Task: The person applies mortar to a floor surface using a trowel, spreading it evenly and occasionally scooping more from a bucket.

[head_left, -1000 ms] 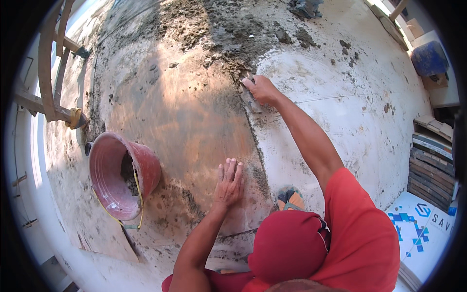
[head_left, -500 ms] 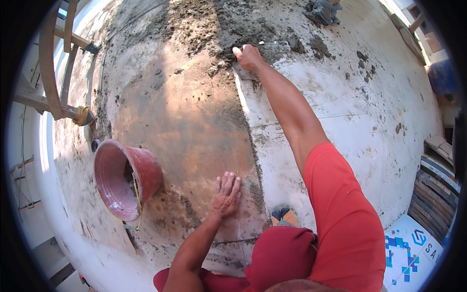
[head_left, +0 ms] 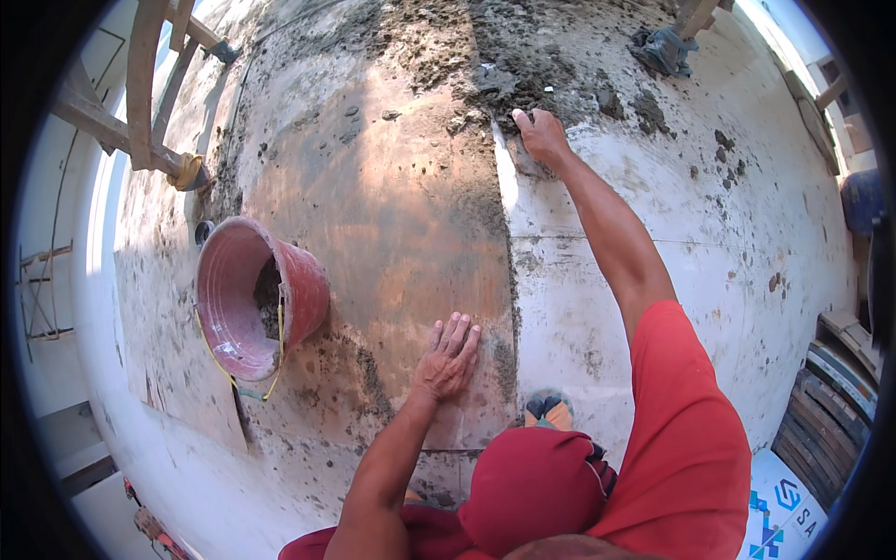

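Catalogue of my headset feed, viewed from afar; clock directions run from the centre of the view.

Item: left hand (head_left: pixel 448 362), six o'clock. Palm down on the brown panel (head_left: pixel 392 229), fingers slightly spread, grasping nothing.

Item: right hand (head_left: pixel 544 138), one o'clock. Arm stretched out, fingers curled under, thumb pointing toward eleven. Something thin and grey may sit beneath it, but I cannot tell whether the fingers pinch anything.

Item: grey mix (head_left: pixel 518 70), crumbly, heaped from twelve to one o'clock, just beyond the right hand; loose clumps scatter toward two.

Item: brown panel, smeared and stained, filling the middle. Its long edge runs beside the white surface (head_left: pixel 635 266), which extends toward three.

Item: red bucket (head_left: pixel 310 294), nine o'clock, on the panel's side away from the white surface. Mouth facing me, yellowish handle hanging at its rim, grey matter inside.

Item: wooden frame (head_left: pixel 140 93), ten o'clock, one end bound with yellow cloth (head_left: pixel 190 172).

Item: blue-grey cloth (head_left: pixel 661 52), between one and two, wrapped around the foot of a post.

Item: red sleeve (head_left: pixel 686 401), four o'clock, on the right arm.

Item: stacked boards (head_left: pixel 821 425), four o'clock, near the rim of the view.
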Available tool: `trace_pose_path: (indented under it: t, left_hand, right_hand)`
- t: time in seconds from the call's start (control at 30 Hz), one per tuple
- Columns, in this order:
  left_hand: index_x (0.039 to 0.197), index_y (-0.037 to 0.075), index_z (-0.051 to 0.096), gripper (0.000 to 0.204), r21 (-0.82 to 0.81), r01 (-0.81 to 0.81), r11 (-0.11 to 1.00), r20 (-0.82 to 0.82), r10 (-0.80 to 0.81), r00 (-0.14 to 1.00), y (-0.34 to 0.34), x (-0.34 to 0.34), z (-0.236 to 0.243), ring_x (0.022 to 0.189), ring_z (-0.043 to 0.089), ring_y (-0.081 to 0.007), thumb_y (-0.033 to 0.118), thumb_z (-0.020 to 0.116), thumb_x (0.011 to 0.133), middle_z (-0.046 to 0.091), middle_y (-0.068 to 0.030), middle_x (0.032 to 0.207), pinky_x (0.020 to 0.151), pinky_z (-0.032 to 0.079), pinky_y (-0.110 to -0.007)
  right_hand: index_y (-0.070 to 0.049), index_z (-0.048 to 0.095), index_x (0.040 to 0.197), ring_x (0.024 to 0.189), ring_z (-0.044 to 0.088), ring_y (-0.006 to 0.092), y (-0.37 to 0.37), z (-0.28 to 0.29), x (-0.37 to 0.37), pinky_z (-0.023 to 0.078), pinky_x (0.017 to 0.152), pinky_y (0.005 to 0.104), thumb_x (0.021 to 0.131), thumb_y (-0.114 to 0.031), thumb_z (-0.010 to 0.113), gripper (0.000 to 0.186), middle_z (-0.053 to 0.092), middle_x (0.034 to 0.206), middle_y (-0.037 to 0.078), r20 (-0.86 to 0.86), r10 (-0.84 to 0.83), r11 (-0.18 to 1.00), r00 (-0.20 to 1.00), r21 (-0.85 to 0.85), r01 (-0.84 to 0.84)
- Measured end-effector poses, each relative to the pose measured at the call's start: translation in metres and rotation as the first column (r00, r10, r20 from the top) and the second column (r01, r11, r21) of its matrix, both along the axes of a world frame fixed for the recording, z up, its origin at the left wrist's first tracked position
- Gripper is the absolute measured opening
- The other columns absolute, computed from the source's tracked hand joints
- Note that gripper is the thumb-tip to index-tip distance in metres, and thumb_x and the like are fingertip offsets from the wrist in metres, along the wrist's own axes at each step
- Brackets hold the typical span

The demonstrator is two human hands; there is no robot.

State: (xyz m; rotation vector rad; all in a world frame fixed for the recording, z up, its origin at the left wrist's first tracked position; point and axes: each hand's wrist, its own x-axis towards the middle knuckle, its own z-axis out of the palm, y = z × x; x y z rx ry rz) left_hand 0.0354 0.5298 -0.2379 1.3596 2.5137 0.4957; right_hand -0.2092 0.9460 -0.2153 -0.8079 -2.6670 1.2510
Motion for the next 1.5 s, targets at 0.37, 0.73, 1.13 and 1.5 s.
trace_pose_path:
  t: [0.37,0.73,1.13,1.5]
  left_hand:
    - [0.152,0.007,0.041,0.057,0.030,0.011,1.000,-0.066,-0.009,0.998,0.001,-0.001,0.001,0.152,0.029,-0.0366,0.030,0.052,0.101,0.036,-0.0192,0.159,0.125,0.020,-0.056]
    - [0.150,0.007,0.043,0.056,0.077,-0.010,0.997,-0.059,0.015,0.998,-0.002,0.002,-0.006,0.153,0.027,-0.0371,0.029,0.051,0.100,0.036,-0.0200,0.160,0.126,0.018,-0.056]
    - [0.148,0.007,0.048,0.054,-0.024,-0.018,1.000,0.043,0.019,0.999,-0.001,0.002,-0.004,0.141,0.041,-0.0398,0.025,0.053,0.098,0.048,-0.0205,0.145,0.123,0.024,-0.057]
    - [0.139,0.007,0.054,0.049,0.036,-0.081,0.996,-0.110,0.085,0.990,0.018,0.003,0.003,0.144,0.039,-0.0371,0.025,0.057,0.094,0.047,-0.0184,0.148,0.121,0.025,-0.055]
  right_hand:
    - [0.008,0.064,0.093,0.098,0.066,0.0473,-0.021,0.023,0.055,0.049,0.087,0.0508,0.101,-0.048,0.056,0.057,0.068,0.097,0.033,-0.047,-0.020,1.000,0.999,0.002,0.020]
    - [0.001,0.059,0.093,0.075,0.068,0.0346,-0.173,0.182,0.073,0.052,0.067,0.0475,0.102,-0.042,0.057,0.044,0.067,0.079,0.024,-0.295,0.444,0.883,0.846,-0.018,-0.469]
    - [-0.002,0.059,0.118,0.067,0.072,0.0286,-0.345,0.190,0.072,0.059,0.060,0.0421,0.090,-0.011,0.060,0.030,0.069,0.074,0.018,-0.305,0.884,0.451,0.354,0.755,-0.477]
    - [0.005,0.056,0.110,0.098,0.066,0.0490,0.063,0.039,0.330,0.050,0.086,0.0558,0.102,-0.044,0.053,0.051,0.068,0.106,0.030,-0.227,-0.587,0.758,0.777,0.185,0.626]
